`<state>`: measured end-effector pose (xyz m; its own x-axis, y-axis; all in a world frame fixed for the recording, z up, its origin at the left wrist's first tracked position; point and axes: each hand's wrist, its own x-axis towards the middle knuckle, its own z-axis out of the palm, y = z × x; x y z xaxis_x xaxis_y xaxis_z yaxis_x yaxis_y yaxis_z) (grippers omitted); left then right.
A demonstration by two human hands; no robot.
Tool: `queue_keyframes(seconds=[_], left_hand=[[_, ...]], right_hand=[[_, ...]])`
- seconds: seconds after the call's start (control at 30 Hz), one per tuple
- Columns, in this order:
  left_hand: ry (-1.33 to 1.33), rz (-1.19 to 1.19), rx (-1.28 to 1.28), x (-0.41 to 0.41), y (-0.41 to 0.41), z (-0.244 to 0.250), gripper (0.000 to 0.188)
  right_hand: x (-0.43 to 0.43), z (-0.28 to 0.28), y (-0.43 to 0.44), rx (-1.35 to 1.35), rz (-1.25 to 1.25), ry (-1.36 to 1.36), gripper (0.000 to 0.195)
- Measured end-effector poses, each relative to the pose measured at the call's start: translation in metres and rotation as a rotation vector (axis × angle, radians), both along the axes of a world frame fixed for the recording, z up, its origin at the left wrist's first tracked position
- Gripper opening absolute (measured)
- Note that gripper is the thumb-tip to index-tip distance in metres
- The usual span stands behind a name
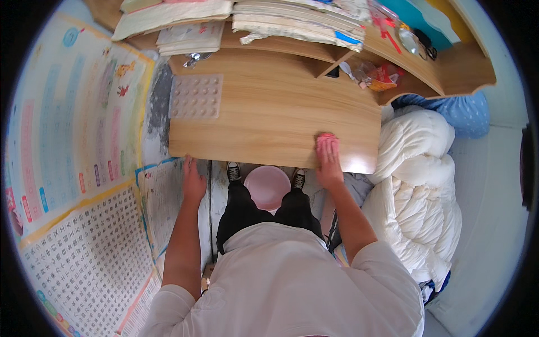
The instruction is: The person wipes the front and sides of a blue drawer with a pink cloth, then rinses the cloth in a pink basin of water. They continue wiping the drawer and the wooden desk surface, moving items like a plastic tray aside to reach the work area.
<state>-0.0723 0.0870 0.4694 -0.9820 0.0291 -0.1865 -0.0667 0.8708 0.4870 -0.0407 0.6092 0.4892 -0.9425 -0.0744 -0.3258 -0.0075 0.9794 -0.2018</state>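
Note:
A pink cloth (327,141) lies under the fingers of my right hand (329,166), pressed on the wooden desktop (269,113) near its front right part. My left hand (193,179) is at the front left edge of the desk, its fingertips by the edge and nothing seen in it. On the left of the desktop lies a clear plastic sheet with rows of round bumps (196,96). Below the desk's front edge, a pink basin (268,187) stands on the floor between my feet.
Stacked papers and books (294,23) fill the shelf at the back. A red and orange packet (385,78) lies in the right compartment, near a round mirror (408,41). A white quilt (417,189) is heaped to the right. Printed charts (88,126) cover the left wall.

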Motion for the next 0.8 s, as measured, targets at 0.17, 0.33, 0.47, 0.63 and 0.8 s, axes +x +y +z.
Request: queue_keyframes(seconds=[0.17, 0.33, 0.47, 0.63, 0.8], left_hand=[[-0.169, 0.065, 0.089, -0.013, 0.003, 0.016, 0.071], [-0.148, 0.09, 0.327, 0.004, -0.025, 0.011, 0.073], [-0.095, 0.172, 0.331, 0.028, -0.022, 0.011, 0.07], [-0.068, 0.171, 0.316, 0.051, -0.004, -0.001, 0.065], [-0.096, 0.169, 0.25, 0.058, -0.005, 0.012, 0.052]], right_hand=[[-0.006, -0.061, -0.03, -0.041, -0.134, 0.316, 0.088], [-0.08, -0.021, -0.212, 0.195, 0.295, 0.137, 0.081], [-0.109, -0.013, -0.359, 0.086, 0.436, 0.029, 0.078], [-0.115, -0.04, -0.46, -0.167, 0.425, 0.248, 0.084], [-0.103, -0.024, -0.41, -0.31, 0.601, 0.06, 0.079]])
